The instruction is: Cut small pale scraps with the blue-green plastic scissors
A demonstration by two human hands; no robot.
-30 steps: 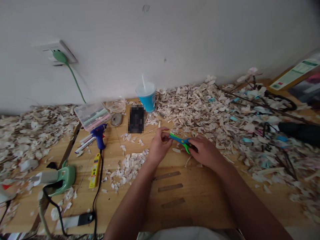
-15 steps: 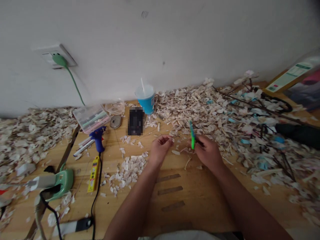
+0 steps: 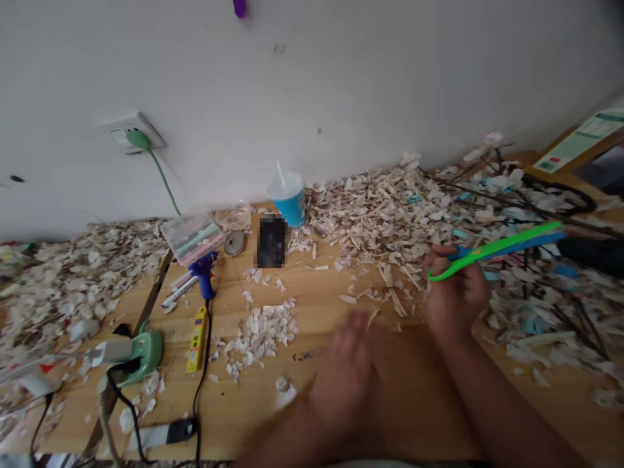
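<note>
My right hand [image 3: 455, 296] is closed around a long green-and-blue plastic tool [image 3: 507, 244]. One end of the tool curls near my thumb; the rest points right over the heap of pale shavings. It has a small orange spot, and its exact kind is unclear. Low over the wooden table [image 3: 409, 390], my left hand [image 3: 346, 370] is blurred by motion, its fingers stretched forward with nothing visible in them. Thin curled shavings [image 3: 390, 286] lie between the two hands. A small pile of pale flakes [image 3: 266, 331] sits left of my left hand.
A blue cup [image 3: 291, 207] with a straw stands by the wall beside a pixelated dark object [image 3: 272, 242]. At left are a blue glue gun [image 3: 203, 276], a yellow box [image 3: 196, 341] and a green power strip [image 3: 149, 357] with cords. Twigs [image 3: 526, 205] cross the right heap.
My right hand has moved right, turning the tool from end-on to sideways. My left hand has dropped nearer and to the right, its fingers going from a pinch to stretched out. The view has shifted slightly.
</note>
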